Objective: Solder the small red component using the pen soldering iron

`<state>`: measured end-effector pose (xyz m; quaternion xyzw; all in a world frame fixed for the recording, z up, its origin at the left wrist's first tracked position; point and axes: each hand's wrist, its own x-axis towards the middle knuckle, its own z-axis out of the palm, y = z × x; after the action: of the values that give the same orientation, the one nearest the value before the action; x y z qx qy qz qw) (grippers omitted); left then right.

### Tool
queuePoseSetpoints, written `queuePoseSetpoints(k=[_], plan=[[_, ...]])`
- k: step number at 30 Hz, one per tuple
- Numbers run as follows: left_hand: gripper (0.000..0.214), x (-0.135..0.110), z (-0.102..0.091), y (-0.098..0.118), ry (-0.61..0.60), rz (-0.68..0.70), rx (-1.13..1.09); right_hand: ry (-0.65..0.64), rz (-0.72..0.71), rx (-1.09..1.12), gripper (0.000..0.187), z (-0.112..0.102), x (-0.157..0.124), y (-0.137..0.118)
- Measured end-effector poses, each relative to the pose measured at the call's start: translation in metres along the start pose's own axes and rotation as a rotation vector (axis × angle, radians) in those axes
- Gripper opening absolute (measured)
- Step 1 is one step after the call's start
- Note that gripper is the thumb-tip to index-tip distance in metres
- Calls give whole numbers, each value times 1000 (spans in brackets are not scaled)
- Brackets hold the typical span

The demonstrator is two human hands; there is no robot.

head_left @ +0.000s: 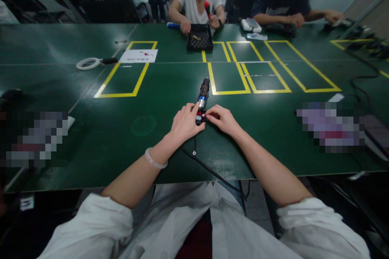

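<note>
A slim cylindrical power tool point(203, 93), with a black tip and a silver and blue middle, lies on the green table pointing away from me. My left hand point(187, 120) wraps around its near end from the left, where red and white parts show. On the right, my right hand point(223, 118) pinches at the tool's side with thumb and forefinger. What sits between those fingertips is too small to tell. A black cord point(212, 171) runs from under my left hand over the table's front edge. Beside it a short lead ends in a metal ring terminal point(194, 153).
Yellow tape rectangles point(231, 92) mark the table point(170, 162). Across it, a person point(197, 0) holds a black tray point(199, 44); another person point(281, 4) works at right. A paper sheet point(138, 55) and a white coiled cable point(88, 64) lie at left. Blurred-out items flank me.
</note>
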<state>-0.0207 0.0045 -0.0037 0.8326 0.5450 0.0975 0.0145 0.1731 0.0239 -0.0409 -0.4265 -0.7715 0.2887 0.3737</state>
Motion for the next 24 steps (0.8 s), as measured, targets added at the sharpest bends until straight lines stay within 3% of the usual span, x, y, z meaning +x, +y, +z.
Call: queuePoseSetpoints(k=[6, 16, 20, 24], plan=[[66, 1, 1, 1, 8, 8, 27, 24, 42, -32, 16, 0, -1, -6], [68, 5, 3, 4, -3, -97, 59, 2, 99, 185, 14, 4, -3, -8], [69, 6, 1, -5, -6, -73, 69, -50, 66, 198, 17, 4, -3, -2], [71, 2, -5, -28, -33, -80, 101, -67, 117, 236, 19, 3, -2, 0]])
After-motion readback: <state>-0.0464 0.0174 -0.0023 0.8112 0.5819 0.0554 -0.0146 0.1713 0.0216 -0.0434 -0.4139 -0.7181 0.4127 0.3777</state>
